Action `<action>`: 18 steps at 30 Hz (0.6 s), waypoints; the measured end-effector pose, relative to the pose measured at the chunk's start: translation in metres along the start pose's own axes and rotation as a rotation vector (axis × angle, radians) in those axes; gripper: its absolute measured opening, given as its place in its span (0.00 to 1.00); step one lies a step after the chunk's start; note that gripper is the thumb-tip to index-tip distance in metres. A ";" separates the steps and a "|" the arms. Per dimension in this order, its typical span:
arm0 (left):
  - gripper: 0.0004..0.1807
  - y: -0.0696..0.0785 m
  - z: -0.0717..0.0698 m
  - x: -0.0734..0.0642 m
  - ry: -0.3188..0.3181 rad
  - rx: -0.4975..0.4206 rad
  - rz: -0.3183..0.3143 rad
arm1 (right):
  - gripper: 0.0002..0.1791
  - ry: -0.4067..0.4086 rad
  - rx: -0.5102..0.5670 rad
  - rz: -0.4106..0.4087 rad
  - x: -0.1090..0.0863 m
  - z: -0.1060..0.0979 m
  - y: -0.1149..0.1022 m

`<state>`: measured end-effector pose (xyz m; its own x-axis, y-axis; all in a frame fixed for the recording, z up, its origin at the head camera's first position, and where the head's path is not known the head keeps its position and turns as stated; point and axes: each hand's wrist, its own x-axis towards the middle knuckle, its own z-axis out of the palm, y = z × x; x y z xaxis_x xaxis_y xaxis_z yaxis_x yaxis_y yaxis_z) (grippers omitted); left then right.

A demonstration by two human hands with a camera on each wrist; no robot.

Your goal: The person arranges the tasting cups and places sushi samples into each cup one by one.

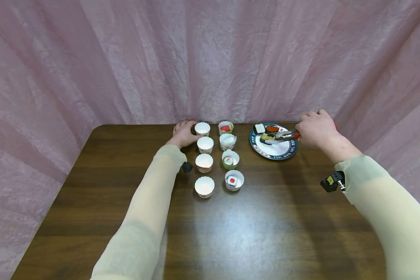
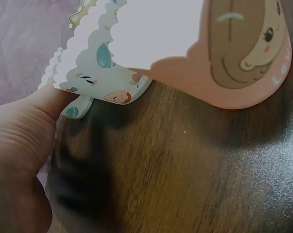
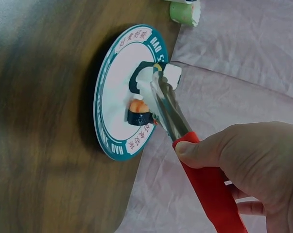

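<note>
My right hand (image 1: 316, 130) grips a pair of metal tongs (image 3: 168, 104) by their red handles (image 3: 209, 194). The tong tips reach over the round white plate (image 1: 278, 149), around a dark-wrapped sushi piece with a yellow top (image 1: 266, 138). An orange-topped sushi piece (image 3: 139, 111) and a white-topped one (image 1: 259, 128) lie beside it on the plate. At the back of the table, my left hand (image 1: 183, 134) holds the farthest paper baking cup (image 1: 202, 129) of the left column, thumb at its near side. Its fingertips are hidden in the left wrist view.
Two columns of paper cups stand in the middle. The left column's nearer cups (image 1: 204, 187) show bare white insides. Small pieces sit in right-column cups, including a red one (image 1: 226, 128) and a white one with a red square (image 1: 232, 181). A pink curtain (image 1: 210, 58) hangs behind the table.
</note>
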<state>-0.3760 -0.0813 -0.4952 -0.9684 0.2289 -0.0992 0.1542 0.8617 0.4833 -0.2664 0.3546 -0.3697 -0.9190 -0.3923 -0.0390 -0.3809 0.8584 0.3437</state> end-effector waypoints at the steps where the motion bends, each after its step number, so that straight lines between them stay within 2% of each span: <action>1: 0.38 0.000 0.001 0.001 0.004 -0.002 0.003 | 0.10 0.002 -0.002 0.001 -0.001 0.000 0.000; 8: 0.40 0.000 -0.001 0.000 0.013 -0.035 0.027 | 0.10 0.021 -0.016 -0.011 -0.002 0.000 0.000; 12: 0.39 -0.001 -0.001 0.000 0.003 -0.042 0.020 | 0.10 0.032 -0.027 -0.019 -0.001 0.000 0.000; 18: 0.40 0.001 -0.001 -0.002 0.009 -0.072 0.028 | 0.14 -0.004 -0.032 -0.001 0.000 0.000 -0.001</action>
<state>-0.3738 -0.0817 -0.4936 -0.9657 0.2480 -0.0774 0.1669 0.8204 0.5469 -0.2662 0.3539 -0.3701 -0.9189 -0.3921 -0.0432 -0.3788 0.8467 0.3736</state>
